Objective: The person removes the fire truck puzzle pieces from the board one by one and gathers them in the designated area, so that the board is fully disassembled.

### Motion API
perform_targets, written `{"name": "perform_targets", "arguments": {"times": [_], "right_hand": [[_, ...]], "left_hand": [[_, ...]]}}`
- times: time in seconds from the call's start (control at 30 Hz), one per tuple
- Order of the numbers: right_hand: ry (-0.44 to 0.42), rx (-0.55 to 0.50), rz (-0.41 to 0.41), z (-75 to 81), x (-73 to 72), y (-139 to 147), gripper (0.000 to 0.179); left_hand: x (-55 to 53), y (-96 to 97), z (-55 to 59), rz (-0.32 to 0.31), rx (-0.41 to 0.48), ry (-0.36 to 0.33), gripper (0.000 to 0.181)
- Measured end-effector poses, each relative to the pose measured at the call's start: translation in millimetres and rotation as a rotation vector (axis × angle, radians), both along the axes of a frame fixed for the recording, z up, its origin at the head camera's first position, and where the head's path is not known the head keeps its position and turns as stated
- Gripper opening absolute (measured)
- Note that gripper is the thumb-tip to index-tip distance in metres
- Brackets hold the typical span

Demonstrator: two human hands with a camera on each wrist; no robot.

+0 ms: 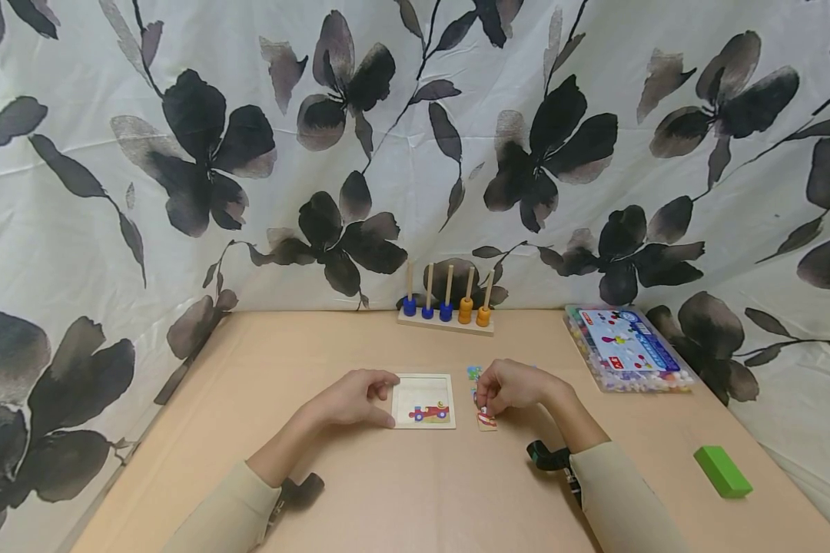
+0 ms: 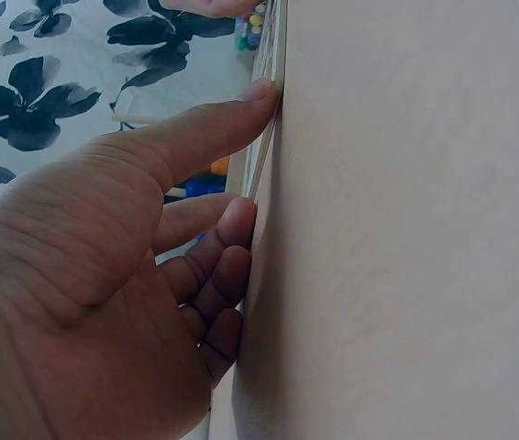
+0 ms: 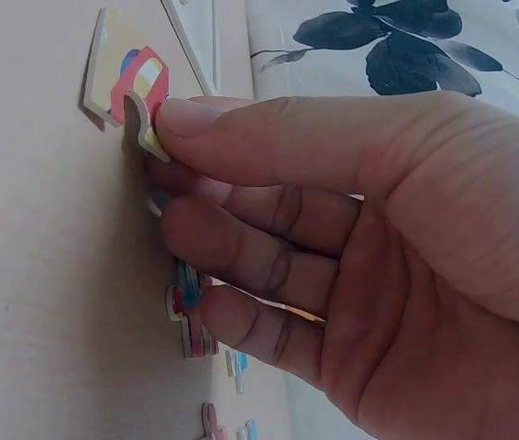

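Note:
A square wooden puzzle tray (image 1: pixel 422 389) lies on the table; its lower part holds pieces showing a red vehicle with blue wheels (image 1: pixel 429 413). My left hand (image 1: pixel 353 398) holds the tray's left edge, the thumb near the lower corner and the index finger near the upper one. To the tray's right, my right hand (image 1: pixel 517 384) pinches a small puzzle piece (image 3: pixel 143 126) between thumb and index finger, its picture mostly hidden. Just past that piece lies a cream piece with red, blue and yellow print (image 3: pixel 104 73). Several loose pieces (image 3: pixel 195 330) lie beneath and beside my right fingers.
At the back stands a peg stand (image 1: pixel 446 322) with blue and orange beads. A clear box of colourful parts (image 1: pixel 625 349) lies at the back right, and a green block (image 1: pixel 722 471) at the right. A floral cloth (image 1: pixel 415 153) hangs behind the table.

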State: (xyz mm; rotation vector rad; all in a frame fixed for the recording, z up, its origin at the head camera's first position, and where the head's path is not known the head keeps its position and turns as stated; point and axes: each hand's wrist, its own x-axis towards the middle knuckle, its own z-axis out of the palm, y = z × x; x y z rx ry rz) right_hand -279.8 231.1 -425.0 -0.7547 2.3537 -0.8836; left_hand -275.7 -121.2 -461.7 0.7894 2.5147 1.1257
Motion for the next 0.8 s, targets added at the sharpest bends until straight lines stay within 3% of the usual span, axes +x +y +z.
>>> {"name": "perform_targets", "arguments": {"times": [0.53,0.8], "right_hand": [[0.017,0.006,-0.022,2.0,0.6,-1.3,0.01],[0.133,-0.045,-0.053,3.1,-0.7,-5.3,0.016]], "left_hand": [[0.9,0.1,0.2,0.002,0.004,0.001,0.068],[0.8,-0.1,-0.1,-0.002,0.0,0.006,0.068]]}}
